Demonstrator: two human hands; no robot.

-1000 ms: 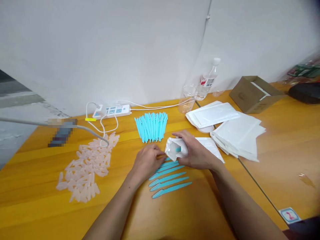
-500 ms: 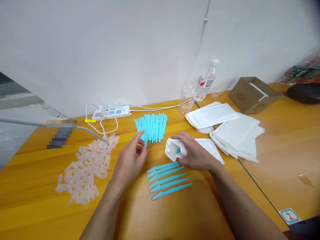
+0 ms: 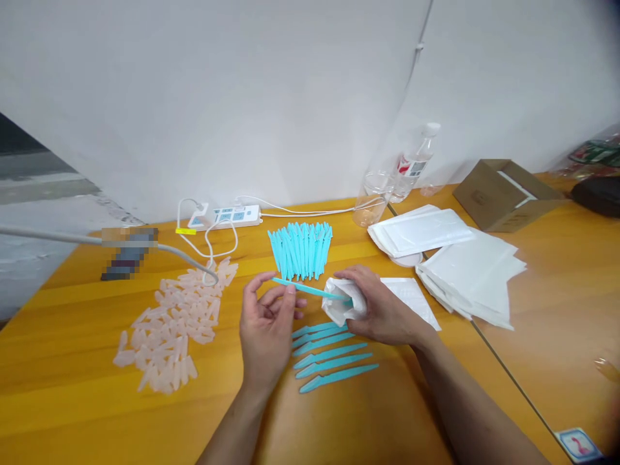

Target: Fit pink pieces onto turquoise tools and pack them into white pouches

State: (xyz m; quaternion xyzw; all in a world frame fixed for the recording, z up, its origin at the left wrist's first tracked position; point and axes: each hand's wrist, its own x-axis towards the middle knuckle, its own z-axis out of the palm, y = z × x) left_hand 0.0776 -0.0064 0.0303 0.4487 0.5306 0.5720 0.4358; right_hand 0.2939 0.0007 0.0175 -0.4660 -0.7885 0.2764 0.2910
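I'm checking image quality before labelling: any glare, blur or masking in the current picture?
Head view: soft sheen on the tabletop below the row of blue sticks, which look reasonably sharp; head view, left: a dark object masked by pixelation; head view, far right: a black object looks soft.

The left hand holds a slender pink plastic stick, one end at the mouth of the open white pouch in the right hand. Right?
Not quite: the head view shows a slender turquoise plastic stick, not a pink one, in the left hand. One end is at the mouth of the open white pouch in the right hand.
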